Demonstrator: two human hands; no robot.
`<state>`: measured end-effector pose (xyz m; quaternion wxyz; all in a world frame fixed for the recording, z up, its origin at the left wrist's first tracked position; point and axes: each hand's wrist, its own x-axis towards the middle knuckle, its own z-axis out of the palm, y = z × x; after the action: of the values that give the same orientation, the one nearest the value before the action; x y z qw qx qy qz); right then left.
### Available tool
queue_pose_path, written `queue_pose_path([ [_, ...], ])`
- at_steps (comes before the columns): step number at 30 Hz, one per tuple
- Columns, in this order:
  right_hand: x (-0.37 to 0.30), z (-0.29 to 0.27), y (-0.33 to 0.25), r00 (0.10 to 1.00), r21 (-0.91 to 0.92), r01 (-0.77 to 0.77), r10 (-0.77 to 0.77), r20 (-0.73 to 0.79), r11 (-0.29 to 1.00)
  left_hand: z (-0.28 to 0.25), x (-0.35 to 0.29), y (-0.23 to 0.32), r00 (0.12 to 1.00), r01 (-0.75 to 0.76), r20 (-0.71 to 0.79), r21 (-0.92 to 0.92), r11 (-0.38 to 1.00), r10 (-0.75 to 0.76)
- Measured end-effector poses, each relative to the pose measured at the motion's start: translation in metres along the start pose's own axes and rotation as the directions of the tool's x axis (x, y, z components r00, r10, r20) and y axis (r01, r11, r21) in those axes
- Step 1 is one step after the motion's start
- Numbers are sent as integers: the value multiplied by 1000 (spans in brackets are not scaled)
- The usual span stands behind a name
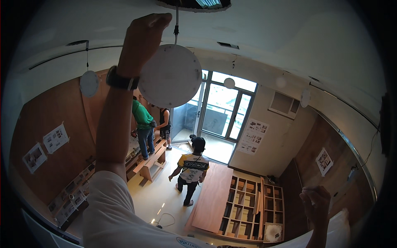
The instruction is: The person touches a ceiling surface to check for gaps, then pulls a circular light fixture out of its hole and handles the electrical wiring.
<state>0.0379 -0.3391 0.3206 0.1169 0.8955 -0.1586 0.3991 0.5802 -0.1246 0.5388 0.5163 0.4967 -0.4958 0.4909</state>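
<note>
My left hand (142, 41) is raised close to the ceiling, a dark watch (120, 80) on its wrist. Its fingers are pressed together just left of a cable (177, 18); whatever they pinch is too small or hidden to name. From that cable, below a ragged ceiling hole (196, 3), hangs a round white panel light (173, 78), partly covered by my wrist. Low on the right, my right hand (316, 202) is held up with its fingers curled together. It is dark, and I cannot make out anything in it.
More round lights (89, 84) dangle from ceiling openings. Far below, one person (192, 167) walks on the floor, and another in green (142, 115) stands on a wooden bench (149, 165) beside a third. Open wooden shelving (242, 202) lies at the right; glass doors (223, 107) are behind.
</note>
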Motion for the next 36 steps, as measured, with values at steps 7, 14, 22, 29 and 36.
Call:
queue_pose_path([
  [7, -6, 12, -5, 1000, 27, 13, -12, -28, 1000, 35, 42, 4, 898, 414, 289, -294, 861, -333],
  [14, -14, 12, -5, 999, 36, -28, 29, -27, 999, 39, 22, 24, 960, 257, 220, -443, 859, -173],
  [22, -18, 13, -6, 999, 57, -41, 42, -18, 998, 33, 9, 23, 943, 284, 281, -388, 876, -182],
  [29, -14, 13, -10, 1000, 79, -7, 7, -2, 997, 28, 12, 22, 937, 327, 277, -475, 817, -214],
  [36, -16, 12, -12, 1000, 67, 4, -4, -3, 998, 19, -2, 29, 954, 263, 263, -510, 819, -143],
])
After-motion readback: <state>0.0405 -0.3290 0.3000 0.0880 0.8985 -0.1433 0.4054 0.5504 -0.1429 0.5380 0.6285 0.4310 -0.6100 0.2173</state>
